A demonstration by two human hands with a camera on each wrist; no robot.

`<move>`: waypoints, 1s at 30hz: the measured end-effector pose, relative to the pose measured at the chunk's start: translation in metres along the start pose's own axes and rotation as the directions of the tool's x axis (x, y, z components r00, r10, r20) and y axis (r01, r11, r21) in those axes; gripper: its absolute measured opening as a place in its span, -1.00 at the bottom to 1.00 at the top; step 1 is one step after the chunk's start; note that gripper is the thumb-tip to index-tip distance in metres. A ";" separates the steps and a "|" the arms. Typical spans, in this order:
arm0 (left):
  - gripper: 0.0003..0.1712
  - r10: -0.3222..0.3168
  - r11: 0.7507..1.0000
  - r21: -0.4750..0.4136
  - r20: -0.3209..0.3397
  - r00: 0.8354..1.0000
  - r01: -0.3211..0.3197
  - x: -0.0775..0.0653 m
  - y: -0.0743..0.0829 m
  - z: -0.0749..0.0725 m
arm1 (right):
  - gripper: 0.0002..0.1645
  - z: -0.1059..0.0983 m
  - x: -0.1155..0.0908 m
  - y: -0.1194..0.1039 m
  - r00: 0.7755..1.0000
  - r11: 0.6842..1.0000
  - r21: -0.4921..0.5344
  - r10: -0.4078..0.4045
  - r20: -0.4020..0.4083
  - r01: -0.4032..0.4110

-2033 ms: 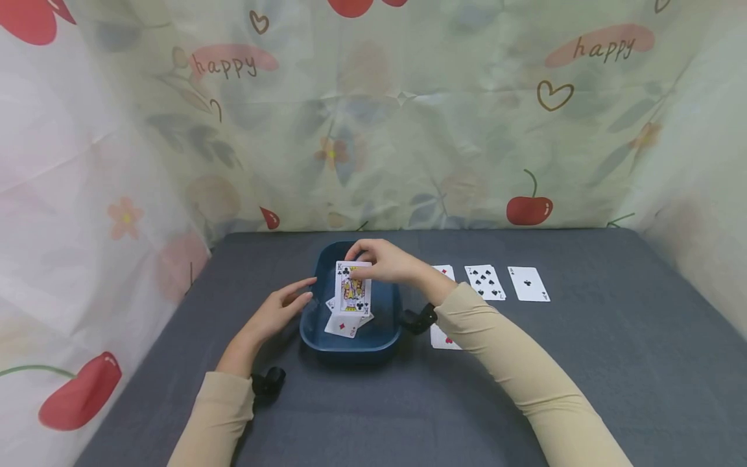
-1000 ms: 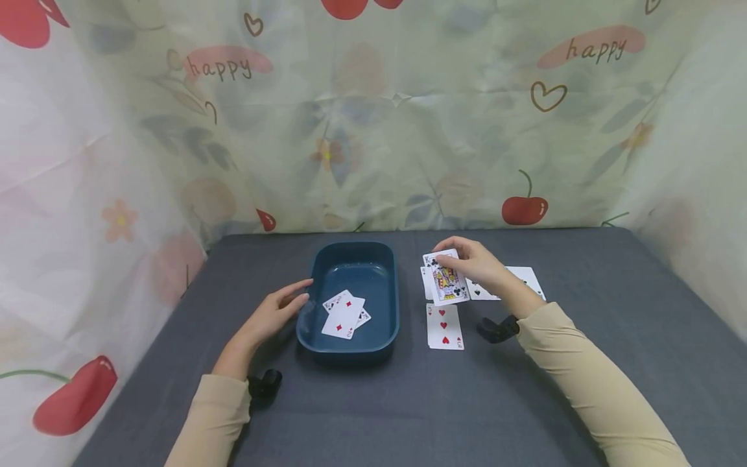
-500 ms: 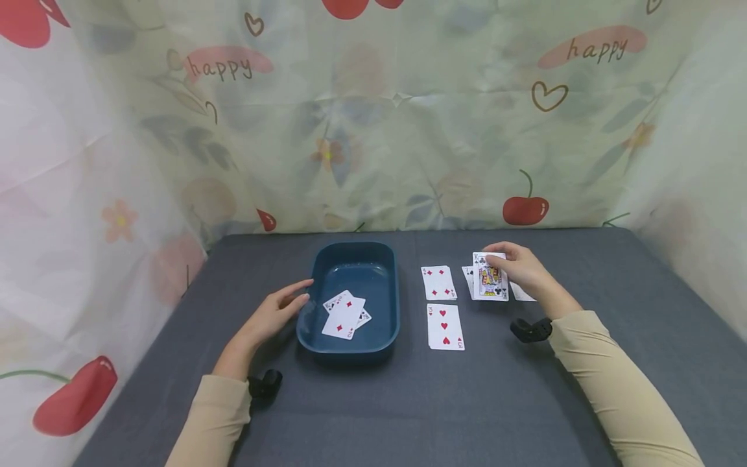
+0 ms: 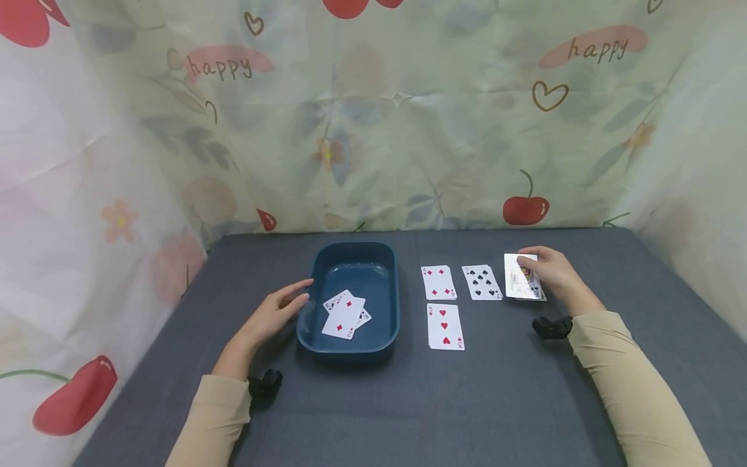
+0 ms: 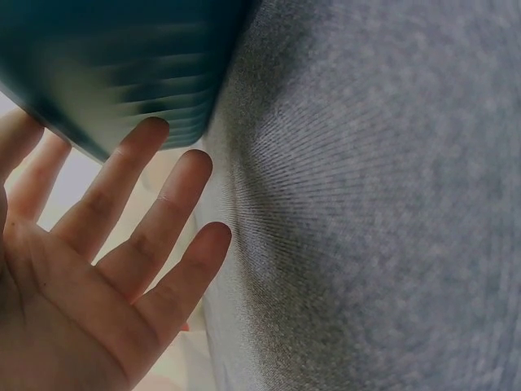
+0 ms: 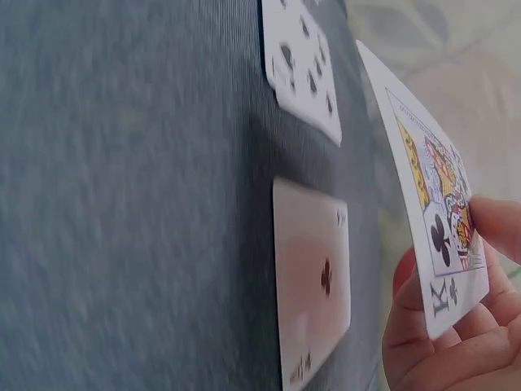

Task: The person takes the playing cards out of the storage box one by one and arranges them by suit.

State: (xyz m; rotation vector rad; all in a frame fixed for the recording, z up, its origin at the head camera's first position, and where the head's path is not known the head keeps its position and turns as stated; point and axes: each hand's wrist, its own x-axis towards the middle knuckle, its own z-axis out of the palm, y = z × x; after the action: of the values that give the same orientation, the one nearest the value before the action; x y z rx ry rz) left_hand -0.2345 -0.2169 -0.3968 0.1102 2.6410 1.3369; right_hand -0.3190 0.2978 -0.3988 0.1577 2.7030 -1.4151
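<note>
Between thumb and fingers, my right hand (image 4: pixel 551 269) pinches a king of clubs playing card (image 6: pixel 435 191). In the right wrist view that card is raised above the table, over the ace of clubs (image 6: pixel 313 277); in the head view it covers most of the ace and its face catches glare. My left hand (image 4: pixel 274 318) has its fingers spread and relaxed, fingertips right at the left rim of a blue tray (image 4: pixel 398 305). Inside the tray a two of diamonds (image 4: pixel 343 318) lies across another card (image 4: pixel 364 318), mostly hidden beneath it.
Left of the ace is a seven of spades (image 4: pixel 482 283) on top of other cards, then a diamonds pile (image 4: pixel 439 283). A three of hearts pile (image 4: pixel 446 326) lies nearer me. Grey cloth (image 4: pixel 408 408) covers the table, and a patterned curtain (image 4: pixel 397 130) hangs behind.
My right hand has lifted the king of clubs out of the tray and carried it right, past the diamonds and spades piles, to over the ace. The left hand stays by the tray.
</note>
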 end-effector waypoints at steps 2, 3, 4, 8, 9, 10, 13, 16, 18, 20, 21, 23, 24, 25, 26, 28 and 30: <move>-0.43 0.002 1.000 0.001 -0.001 1.000 -0.002 0.000 0.000 0.000 | -0.32 -0.004 0.002 0.003 1.000 1.000 -0.030 0.008 -0.013 -0.008; -0.43 0.002 1.000 0.001 -0.002 1.000 -0.002 0.000 0.000 0.000 | -0.32 -0.007 0.002 0.005 1.000 0.999 -0.050 0.011 -0.018 -0.012; -0.43 0.003 1.000 0.002 -0.002 1.000 -0.003 0.000 0.000 0.000 | -0.32 -0.009 0.003 0.006 1.000 0.997 -0.071 0.014 -0.022 -0.016; -0.42 0.001 1.000 0.005 -0.004 1.000 -0.001 0.000 0.000 0.000 | -0.33 -0.015 0.006 0.010 0.999 0.992 -0.120 0.029 -0.019 -0.031; -0.42 0.001 1.000 0.005 -0.004 1.000 -0.001 0.000 0.000 0.000 | -0.33 -0.016 0.007 0.011 0.999 0.991 -0.127 0.030 -0.015 -0.031; -0.42 0.001 1.000 0.004 -0.004 1.000 -0.001 0.000 0.000 0.000 | -0.33 -0.016 0.007 0.011 0.999 0.990 -0.134 0.032 -0.013 -0.034; -0.43 0.003 1.000 0.002 -0.003 1.000 -0.003 0.000 0.000 0.000 | -0.33 -0.015 0.010 0.013 0.999 0.988 -0.154 0.033 -0.008 -0.034; -0.43 0.003 1.000 0.003 -0.002 1.000 -0.003 0.001 -0.001 0.000 | -0.33 -0.013 0.013 0.013 1.000 0.985 -0.172 0.021 -0.010 -0.023; -0.43 0.001 1.000 0.006 -0.003 1.000 -0.001 0.001 -0.001 0.000 | -0.34 -0.011 0.014 0.013 1.000 0.985 -0.174 0.011 -0.016 -0.013; -0.42 -0.003 1.000 0.010 -0.005 1.000 0.003 0.001 -0.001 0.000 | -0.36 -0.009 0.015 0.013 1.000 0.983 -0.181 -0.003 -0.026 -0.002; -0.42 -0.005 1.000 0.011 -0.005 1.000 0.005 0.001 -0.001 0.000 | -0.37 -0.008 0.015 0.012 0.999 0.983 -0.182 -0.005 -0.032 -0.001; -0.42 -0.009 1.000 0.013 -0.006 1.000 0.009 0.001 -0.001 0.000 | -0.40 -0.006 0.015 0.012 0.999 0.982 -0.189 -0.016 -0.041 0.008; -0.42 -0.012 1.000 0.013 -0.007 1.000 0.012 0.001 -0.001 0.000 | -0.41 -0.005 0.015 0.012 0.999 0.981 -0.196 -0.021 -0.044 0.012; -0.42 -0.013 1.000 0.014 -0.008 1.000 0.013 0.001 -0.001 0.000 | -0.42 -0.004 0.014 0.011 0.999 0.979 -0.202 -0.023 -0.046 0.014; -0.42 -0.015 1.000 0.013 -0.008 1.000 0.015 0.001 -0.001 0.000 | -0.43 -0.003 0.014 0.011 0.999 0.978 -0.210 -0.022 -0.047 0.011; -0.41 -0.016 1.000 0.014 -0.008 1.000 0.016 0.001 -0.001 0.000 | -0.45 -0.002 0.014 0.010 0.998 0.973 -0.231 -0.025 -0.050 0.013; -0.41 -0.017 1.000 0.016 -0.008 1.000 0.017 0.001 -0.001 0.000 | -0.45 -0.001 0.014 0.010 0.998 0.968 -0.251 -0.022 -0.054 0.008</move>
State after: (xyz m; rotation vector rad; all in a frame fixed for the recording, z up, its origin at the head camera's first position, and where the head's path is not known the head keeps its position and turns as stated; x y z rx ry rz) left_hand -0.2350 -0.2173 -0.3982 0.0844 2.6529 1.3141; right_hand -0.3316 0.3052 -0.4079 0.1606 2.9034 -1.0729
